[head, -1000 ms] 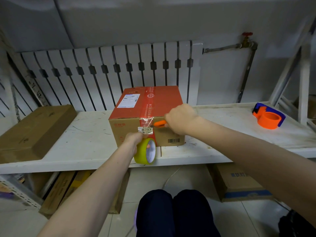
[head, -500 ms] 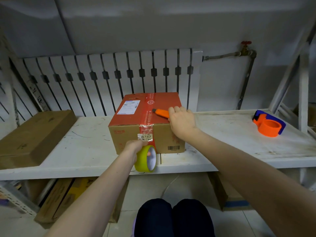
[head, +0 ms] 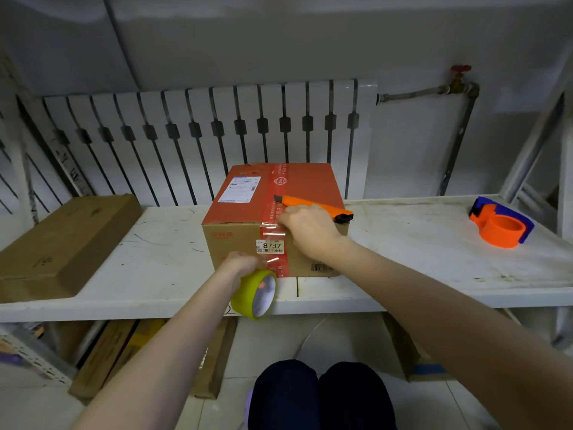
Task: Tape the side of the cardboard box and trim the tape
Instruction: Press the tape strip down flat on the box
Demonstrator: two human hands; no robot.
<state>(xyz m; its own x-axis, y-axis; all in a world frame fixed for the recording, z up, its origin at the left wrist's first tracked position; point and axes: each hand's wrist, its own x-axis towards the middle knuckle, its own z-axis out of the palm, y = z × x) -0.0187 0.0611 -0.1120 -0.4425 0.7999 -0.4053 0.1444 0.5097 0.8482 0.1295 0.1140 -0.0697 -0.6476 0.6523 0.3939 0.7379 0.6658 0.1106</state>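
- Nearest the camera, the person's dark-clad knees (head: 322,395) sit below the desk edge, so both forearms reach forward and up to the work.
- The left hand (head: 240,266) has its grip curled around the yellow tape roll (head: 255,294), holding it low against the front of the cardboard box (head: 273,218), just over the desk (head: 155,274) edge. I judge the roll hangs there to keep the clear tape strip (head: 273,243) taut down the box's near side.
- That strip runs from the roll up over a small white label reading 8737 to the top front edge, and is not yet cut from the roll.
- The right hand (head: 310,229) lies palm down on the box's top front edge, wrist bent, fingers folded and pressing near where the tape turns over the corner. It seems to be smoothing or pinning the tape; whether the fingers pinch anything I cannot tell.
- The orange utility knife (head: 313,207) lies on the red box top, just behind and touching the right knuckles, tip toward the tape band. It looks parked within reach for the trimming step.
- Further off, a flat brown carton (head: 62,243) lies on the desk's left and an orange tape dispenser (head: 500,226) on its right, both well apart from the box.
- Behind stands a white radiator (head: 201,135).
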